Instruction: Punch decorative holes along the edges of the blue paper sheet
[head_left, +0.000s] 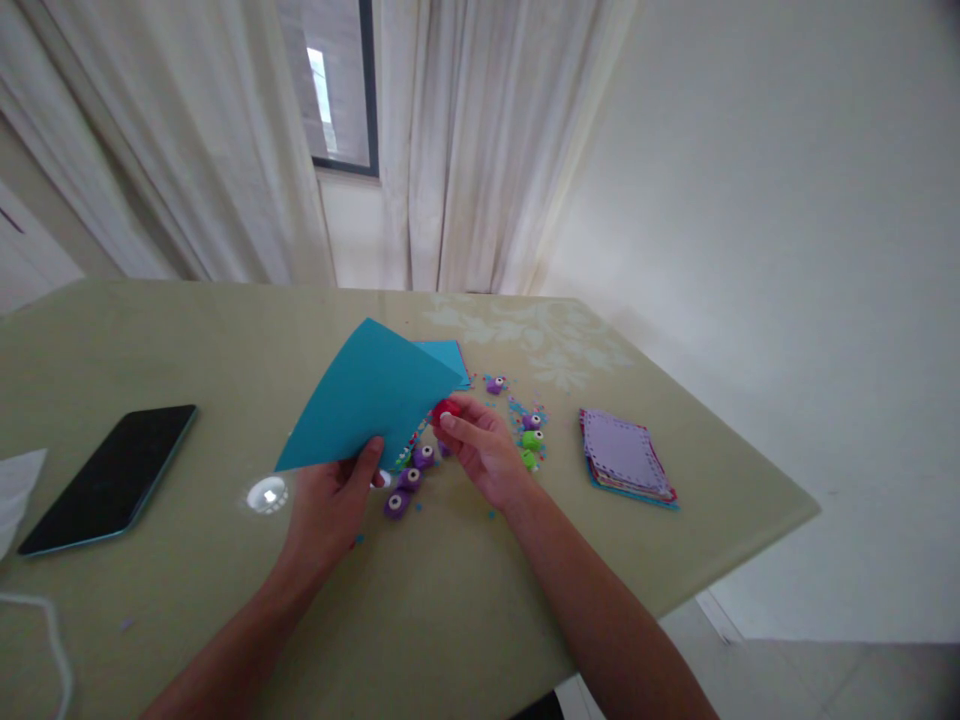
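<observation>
My left hand (337,500) is closed on the lower edge of a blue paper sheet (367,400), thumb on top, the sheet tilted above the table. At the sheet's right edge, my right hand (484,445) grips a small red craft punch (445,410) with a white button, the thumb against it. Whether the paper sits in the punch's slot I cannot tell. Several purple punches (410,480) stand just below the sheet, partly hidden by it. To the right of my right hand are green punches (532,440) and more purple ones, among tiny paper bits.
Behind the held sheet lies more blue paper (446,355). A stack of coloured squares with punched edges (626,455) rests at the right. On the left are a dark tablet (112,480), a white paper (19,490) and a white cable (56,640). The table's right edge runs diagonally.
</observation>
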